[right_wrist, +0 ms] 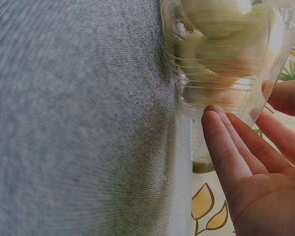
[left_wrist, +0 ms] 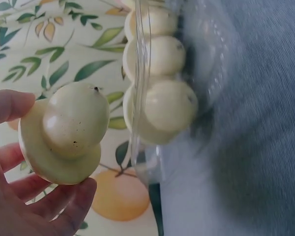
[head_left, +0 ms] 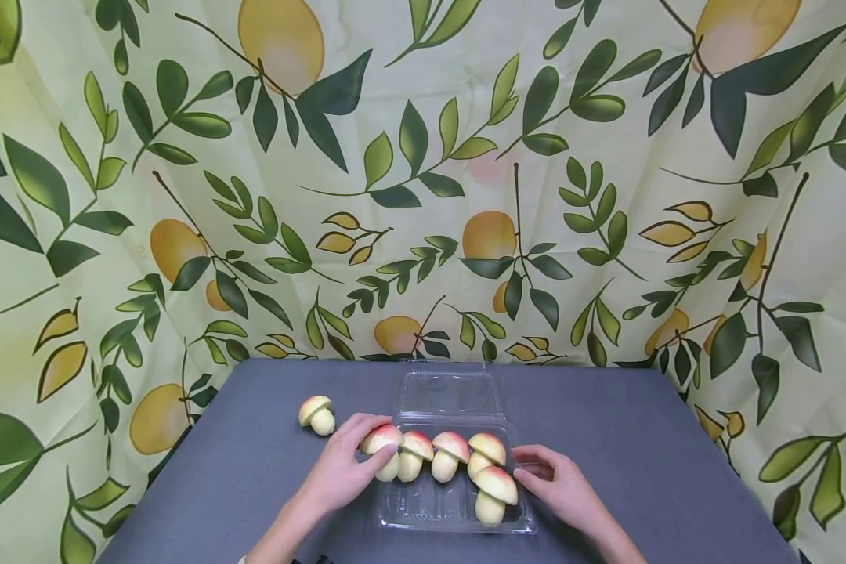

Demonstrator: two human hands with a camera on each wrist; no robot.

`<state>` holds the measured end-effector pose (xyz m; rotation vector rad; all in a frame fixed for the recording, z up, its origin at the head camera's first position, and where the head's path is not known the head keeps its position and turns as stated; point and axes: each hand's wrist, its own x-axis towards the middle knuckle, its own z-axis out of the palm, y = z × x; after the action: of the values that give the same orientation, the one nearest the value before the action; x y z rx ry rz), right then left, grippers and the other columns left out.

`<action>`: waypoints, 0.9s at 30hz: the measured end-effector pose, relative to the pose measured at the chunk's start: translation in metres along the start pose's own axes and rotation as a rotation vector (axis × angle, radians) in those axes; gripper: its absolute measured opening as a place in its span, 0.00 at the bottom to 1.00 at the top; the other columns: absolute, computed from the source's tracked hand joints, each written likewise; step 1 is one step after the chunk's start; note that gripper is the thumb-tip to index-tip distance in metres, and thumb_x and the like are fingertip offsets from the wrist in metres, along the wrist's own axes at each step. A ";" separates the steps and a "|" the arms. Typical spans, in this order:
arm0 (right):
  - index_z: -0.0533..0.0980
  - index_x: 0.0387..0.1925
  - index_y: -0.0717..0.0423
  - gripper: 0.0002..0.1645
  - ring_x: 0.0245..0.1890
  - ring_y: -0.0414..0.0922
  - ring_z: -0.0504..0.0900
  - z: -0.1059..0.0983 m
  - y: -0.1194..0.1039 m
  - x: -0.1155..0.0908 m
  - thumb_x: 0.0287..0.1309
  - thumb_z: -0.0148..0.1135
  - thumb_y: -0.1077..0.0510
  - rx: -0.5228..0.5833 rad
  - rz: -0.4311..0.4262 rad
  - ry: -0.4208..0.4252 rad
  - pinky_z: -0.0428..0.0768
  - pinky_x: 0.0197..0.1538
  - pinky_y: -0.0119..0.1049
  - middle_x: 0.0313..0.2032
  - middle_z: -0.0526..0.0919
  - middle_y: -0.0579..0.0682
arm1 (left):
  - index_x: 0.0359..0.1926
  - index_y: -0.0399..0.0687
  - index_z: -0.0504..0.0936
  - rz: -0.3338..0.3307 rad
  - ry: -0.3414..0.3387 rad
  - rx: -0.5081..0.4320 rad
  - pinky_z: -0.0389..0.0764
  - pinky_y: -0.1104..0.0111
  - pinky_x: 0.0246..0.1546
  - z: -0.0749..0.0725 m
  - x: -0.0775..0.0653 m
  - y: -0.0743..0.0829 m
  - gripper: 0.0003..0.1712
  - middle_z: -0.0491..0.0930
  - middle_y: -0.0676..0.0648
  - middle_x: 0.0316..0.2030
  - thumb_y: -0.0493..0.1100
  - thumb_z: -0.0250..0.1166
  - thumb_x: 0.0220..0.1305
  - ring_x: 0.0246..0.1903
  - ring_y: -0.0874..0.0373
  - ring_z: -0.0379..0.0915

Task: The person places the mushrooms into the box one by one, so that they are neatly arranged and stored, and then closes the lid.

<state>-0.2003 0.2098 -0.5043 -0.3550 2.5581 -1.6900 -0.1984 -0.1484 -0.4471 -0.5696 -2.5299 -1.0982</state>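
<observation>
My left hand (head_left: pixel 345 464) grips a mushroom (left_wrist: pixel 76 123) with a pale round stem and a reddish-yellow cap (head_left: pixel 381 437), thumb and fingers around its cap. It is at the left side of a clear plastic container (head_left: pixel 430 526), beside the row inside. In that container are several similar mushrooms (head_left: pixel 451 448), most along the back, with one (head_left: pixel 492 509) at the front right. My right hand (head_left: pixel 557 479) is at the container's right side, its fairly straight fingers (right_wrist: pixel 226 142) by the clear wall (right_wrist: pixel 226 93).
Behind the container its clear lid (head_left: pixel 447 392) lies folded back. Another mushroom (head_left: pixel 317 415) lies on the dark grey table (head_left: pixel 254 454), left of the container. A leaf-and-fruit patterned cloth (head_left: pixel 423 235) surrounds the table at the back and sides.
</observation>
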 end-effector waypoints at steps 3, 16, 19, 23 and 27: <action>0.78 0.56 0.65 0.24 0.49 0.48 0.86 0.000 -0.001 0.000 0.63 0.70 0.55 0.003 0.012 0.001 0.83 0.49 0.31 0.53 0.83 0.61 | 0.55 0.54 0.84 0.024 -0.018 -0.007 0.78 0.60 0.54 0.005 0.001 0.004 0.20 0.80 0.60 0.49 0.47 0.73 0.62 0.50 0.61 0.77; 0.78 0.56 0.65 0.23 0.51 0.54 0.85 0.000 -0.005 0.000 0.64 0.70 0.56 0.007 0.034 0.002 0.83 0.47 0.30 0.53 0.83 0.62 | 0.57 0.52 0.83 0.096 -0.085 -0.024 0.78 0.59 0.54 0.025 0.001 0.021 0.21 0.80 0.58 0.51 0.49 0.70 0.64 0.53 0.59 0.76; 0.78 0.56 0.65 0.24 0.50 0.53 0.85 0.000 -0.005 -0.001 0.63 0.70 0.56 0.006 0.017 0.001 0.83 0.47 0.31 0.53 0.83 0.62 | 0.57 0.52 0.83 0.105 -0.100 -0.023 0.78 0.60 0.54 0.031 0.001 0.023 0.21 0.80 0.57 0.52 0.50 0.69 0.65 0.53 0.58 0.76; 0.78 0.56 0.66 0.24 0.50 0.52 0.85 -0.001 -0.004 -0.002 0.64 0.69 0.56 0.004 0.010 -0.005 0.83 0.48 0.32 0.53 0.83 0.62 | 0.57 0.50 0.83 0.127 -0.114 -0.018 0.78 0.61 0.53 0.037 0.001 0.025 0.21 0.80 0.57 0.52 0.50 0.69 0.65 0.52 0.58 0.76; 0.78 0.56 0.65 0.24 0.51 0.53 0.85 0.000 -0.004 -0.001 0.64 0.69 0.56 0.000 0.018 -0.004 0.83 0.48 0.31 0.53 0.83 0.62 | 0.56 0.45 0.83 0.150 -0.128 -0.008 0.79 0.61 0.52 0.044 0.000 0.027 0.22 0.80 0.55 0.51 0.49 0.69 0.65 0.51 0.57 0.76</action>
<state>-0.1986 0.2090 -0.5010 -0.3334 2.5510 -1.6815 -0.1910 -0.0986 -0.4592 -0.8418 -2.5417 -1.0486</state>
